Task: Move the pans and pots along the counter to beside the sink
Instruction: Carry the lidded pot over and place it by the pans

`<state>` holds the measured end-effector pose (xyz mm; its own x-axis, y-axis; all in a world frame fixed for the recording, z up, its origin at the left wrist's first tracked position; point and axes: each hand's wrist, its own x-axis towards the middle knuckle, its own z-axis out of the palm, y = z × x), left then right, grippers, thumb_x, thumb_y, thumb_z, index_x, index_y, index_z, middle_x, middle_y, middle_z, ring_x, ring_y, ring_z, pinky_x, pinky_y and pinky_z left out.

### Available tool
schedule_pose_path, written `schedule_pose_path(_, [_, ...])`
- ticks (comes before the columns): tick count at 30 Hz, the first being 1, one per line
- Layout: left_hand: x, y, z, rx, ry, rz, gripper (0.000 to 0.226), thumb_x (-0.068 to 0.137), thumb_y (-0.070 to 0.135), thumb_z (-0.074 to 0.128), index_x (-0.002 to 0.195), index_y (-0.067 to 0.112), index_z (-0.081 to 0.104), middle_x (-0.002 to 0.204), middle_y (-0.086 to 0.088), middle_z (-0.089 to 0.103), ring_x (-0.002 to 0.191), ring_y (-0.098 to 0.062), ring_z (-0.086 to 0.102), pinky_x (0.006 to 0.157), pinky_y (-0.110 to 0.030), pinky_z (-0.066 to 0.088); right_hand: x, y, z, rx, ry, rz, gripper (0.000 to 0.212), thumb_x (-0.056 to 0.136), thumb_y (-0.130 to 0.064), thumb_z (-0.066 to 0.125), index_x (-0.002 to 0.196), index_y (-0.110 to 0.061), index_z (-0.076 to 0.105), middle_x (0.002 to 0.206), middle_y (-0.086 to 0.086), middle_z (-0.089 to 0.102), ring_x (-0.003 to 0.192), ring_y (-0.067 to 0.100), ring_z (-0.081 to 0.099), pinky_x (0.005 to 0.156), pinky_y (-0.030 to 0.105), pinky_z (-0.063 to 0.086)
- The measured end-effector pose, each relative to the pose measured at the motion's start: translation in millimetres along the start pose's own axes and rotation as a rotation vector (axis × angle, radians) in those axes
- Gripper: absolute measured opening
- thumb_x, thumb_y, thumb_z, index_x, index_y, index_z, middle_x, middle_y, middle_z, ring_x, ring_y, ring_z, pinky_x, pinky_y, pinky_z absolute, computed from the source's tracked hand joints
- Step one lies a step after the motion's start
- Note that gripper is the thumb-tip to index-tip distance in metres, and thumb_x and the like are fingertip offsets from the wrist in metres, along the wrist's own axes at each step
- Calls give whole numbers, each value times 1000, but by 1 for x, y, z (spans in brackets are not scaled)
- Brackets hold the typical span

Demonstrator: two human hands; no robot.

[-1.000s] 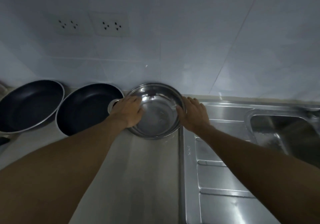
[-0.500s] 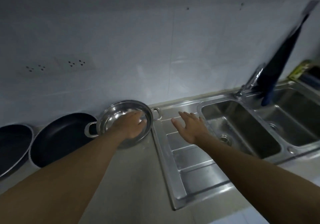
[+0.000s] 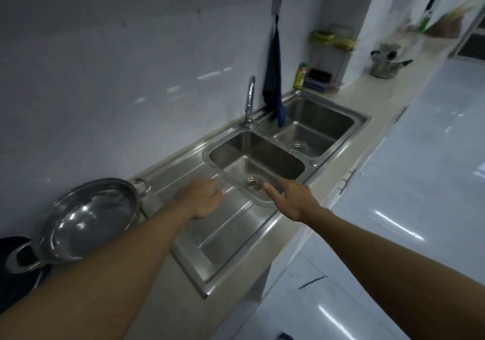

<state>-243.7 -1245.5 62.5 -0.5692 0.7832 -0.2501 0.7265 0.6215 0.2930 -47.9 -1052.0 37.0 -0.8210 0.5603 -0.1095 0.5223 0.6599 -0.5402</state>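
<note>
A shiny steel pot (image 3: 86, 219) with two small side handles sits on the counter at the left edge of the sink's draining board (image 3: 217, 232). A dark frying pan (image 3: 13, 282) peeks out behind it at the far left, partly cut off. My left hand (image 3: 202, 198) hovers empty over the draining board, fingers relaxed. My right hand (image 3: 291, 198) is also empty, fingers spread above the near rim of the left sink basin (image 3: 257, 161). Neither hand touches a pot.
A double steel sink with a tap (image 3: 249, 100) lies ahead, a dark cloth (image 3: 273, 77) hanging over it. A bottle (image 3: 300, 76) and wire rack (image 3: 329, 56) stand past the sink. Another steel pot (image 3: 385, 64) sits far down the counter. White cabinet fronts (image 3: 420, 182) run on the right.
Both hands have left the steel pot and moved right over the draining board and sink. My view has swung right, showing the whole sink and the far counter.
</note>
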Motion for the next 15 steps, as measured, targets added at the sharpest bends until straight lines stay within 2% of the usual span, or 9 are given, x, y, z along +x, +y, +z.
schedule_pose_path(7, [56,127,20,-40,-74,157,58,97,57,36,144,24,46,149,-6,50,133,-29,49,108,-45,40,-35,110,-60,30,119,193,107,79,-94,7,156,-26,37,161,2,41,150,29,35,123,61,13])
schedule_pose_path(11, [101,217,37,-76,-108,194,68,96,62,35,155,27,32,160,-3,35,144,-25,37,117,-44,31,-43,182,-107,25,170,265,98,86,-87,12,158,-24,37,162,3,41,150,28,35,124,60,15])
schedule_pose_path(15, [149,304,54,-77,-125,236,69,95,65,34,154,29,32,160,-2,35,144,-25,37,114,-40,31,-49,256,-157,56,213,330,89,92,-81,21,157,-22,38,162,4,41,150,27,36,123,57,22])
